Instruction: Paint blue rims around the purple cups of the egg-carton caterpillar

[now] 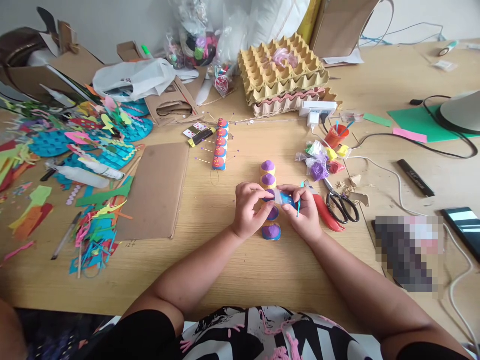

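Observation:
My left hand (247,210) pinches one end of a small clear plastic packet with blue modelling clay (287,199) inside. At its other end, my right hand (306,214) is closed around the packet, and a thin blue stick (299,208) pokes out by those fingers. Beneath the hands, a strip of egg-carton cups (271,232) lies lengthwise, with purple tops over yellow and blue sides; its middle is partly hidden by my fingers. Farther off to the left lies another strip (219,147), red and blue, with pins sticking out of both sides.
Scissors (342,202) and a red-handled tool (329,214) lie right of my hand. Bagged clay (318,168) and an orange cup (337,136) stand beyond. Cardboard (153,190), craft scraps and glue bottles (82,176) occupy the left. Egg trays (281,75) are stacked behind.

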`<state>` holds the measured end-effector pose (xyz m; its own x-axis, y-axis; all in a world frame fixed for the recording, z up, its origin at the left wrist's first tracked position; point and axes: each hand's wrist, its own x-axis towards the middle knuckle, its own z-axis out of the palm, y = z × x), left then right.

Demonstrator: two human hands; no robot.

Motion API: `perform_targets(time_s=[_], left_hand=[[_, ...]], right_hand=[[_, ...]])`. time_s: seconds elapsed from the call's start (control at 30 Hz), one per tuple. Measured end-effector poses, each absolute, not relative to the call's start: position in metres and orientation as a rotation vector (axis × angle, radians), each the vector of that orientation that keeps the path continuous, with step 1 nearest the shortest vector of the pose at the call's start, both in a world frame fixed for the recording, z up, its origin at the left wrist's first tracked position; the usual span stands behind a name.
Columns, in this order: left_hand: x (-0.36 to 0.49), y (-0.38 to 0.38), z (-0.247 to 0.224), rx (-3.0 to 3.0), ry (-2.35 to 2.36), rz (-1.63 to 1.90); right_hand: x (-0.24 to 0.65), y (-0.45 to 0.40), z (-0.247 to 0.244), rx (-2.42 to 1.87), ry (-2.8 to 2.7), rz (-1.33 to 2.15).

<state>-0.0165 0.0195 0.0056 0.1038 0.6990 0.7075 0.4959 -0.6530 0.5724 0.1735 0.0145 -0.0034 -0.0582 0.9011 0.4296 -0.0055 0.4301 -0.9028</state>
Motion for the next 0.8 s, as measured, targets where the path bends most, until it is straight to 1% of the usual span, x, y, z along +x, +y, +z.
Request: perform_targets(time_s=[0.13, 0.37, 0.63, 0.8], left_hand=[[-0.016, 0.018, 0.005, 2.097, 1.211, 1.469], [-0.016, 0.02, -0.002, 1.827, 1.191, 1.451], [-0.016, 0.02, -0.001, 1.966, 1.24, 1.449], [-0.017, 0.02, 0.002, 2.0, 1.144, 1.465]], right_hand=[[0.173, 0.014, -0.006, -0.881, -1.512, 0.725], [0.171, 0.013, -0.009, -0.891, -1.645, 0.626], [0.173, 0.016, -0.015, -0.931, -1.777, 0.465], [0.173, 0.015, -0.014, -0.92, -1.836, 0.354]])
